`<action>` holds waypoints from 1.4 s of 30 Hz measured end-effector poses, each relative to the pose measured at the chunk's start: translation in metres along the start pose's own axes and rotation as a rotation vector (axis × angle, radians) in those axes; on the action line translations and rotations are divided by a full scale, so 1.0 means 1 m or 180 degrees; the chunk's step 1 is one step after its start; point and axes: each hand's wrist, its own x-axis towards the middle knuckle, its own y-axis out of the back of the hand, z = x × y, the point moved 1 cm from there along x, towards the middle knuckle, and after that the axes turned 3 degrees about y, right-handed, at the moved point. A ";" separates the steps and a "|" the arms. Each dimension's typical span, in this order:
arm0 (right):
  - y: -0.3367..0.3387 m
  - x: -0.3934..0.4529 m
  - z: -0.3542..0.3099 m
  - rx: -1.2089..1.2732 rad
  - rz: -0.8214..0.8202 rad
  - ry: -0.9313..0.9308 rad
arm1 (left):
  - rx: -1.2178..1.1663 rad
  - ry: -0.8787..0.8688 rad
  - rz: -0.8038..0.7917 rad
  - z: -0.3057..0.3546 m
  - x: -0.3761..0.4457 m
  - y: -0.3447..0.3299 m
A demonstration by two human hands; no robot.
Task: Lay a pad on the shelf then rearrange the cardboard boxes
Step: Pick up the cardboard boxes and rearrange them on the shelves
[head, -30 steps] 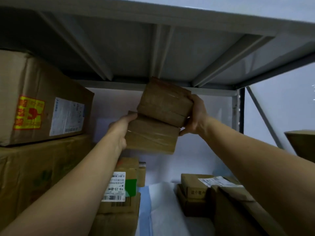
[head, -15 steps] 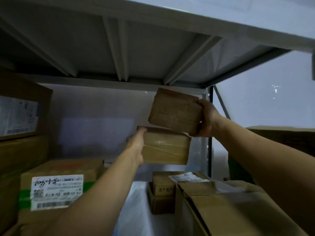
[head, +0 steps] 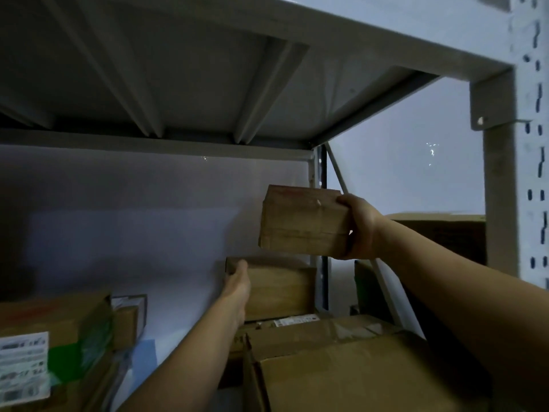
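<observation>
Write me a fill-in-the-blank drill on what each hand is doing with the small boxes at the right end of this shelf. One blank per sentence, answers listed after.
1. The right hand holds the upper small box in the ____, clear of the stack.
2. The left hand grips the lower small box by its ____ side.
3. The labelled box at the left edge carries a band of ____ tape.

Missing words: air; left; green

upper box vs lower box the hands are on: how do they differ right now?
The upper box is held in the air by the right hand, tilted; the lower box sits level on the stacked cartons with the left hand against its side. The upper box shows tape bands; the lower box looks plainer. Both are small brown cardboard boxes.
</observation>
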 end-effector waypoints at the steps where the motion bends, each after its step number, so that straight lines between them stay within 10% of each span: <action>1: 0.001 0.000 0.001 -0.0042 -0.0017 0.0002 | 0.0080 -0.0021 0.0047 0.000 -0.001 0.001; 9: -0.010 0.006 0.005 -0.0093 -0.0130 -0.0078 | 0.0576 -0.0835 0.1073 0.013 -0.006 0.020; 14: -0.020 0.014 0.008 -0.0178 -0.0369 -0.0062 | 0.0391 -0.1823 -0.0198 0.043 -0.032 0.018; 18: -0.023 0.025 0.008 -0.0214 -0.0749 0.0229 | 0.0877 -0.2029 -0.0059 0.043 -0.032 0.016; 36: -0.034 0.034 0.043 -0.2084 -0.0588 0.0419 | 0.0819 -0.1846 0.0496 0.010 -0.004 0.020; 42: -0.034 0.035 0.032 -0.2156 0.0424 0.1126 | 0.0923 -0.1670 0.0727 0.016 -0.032 0.032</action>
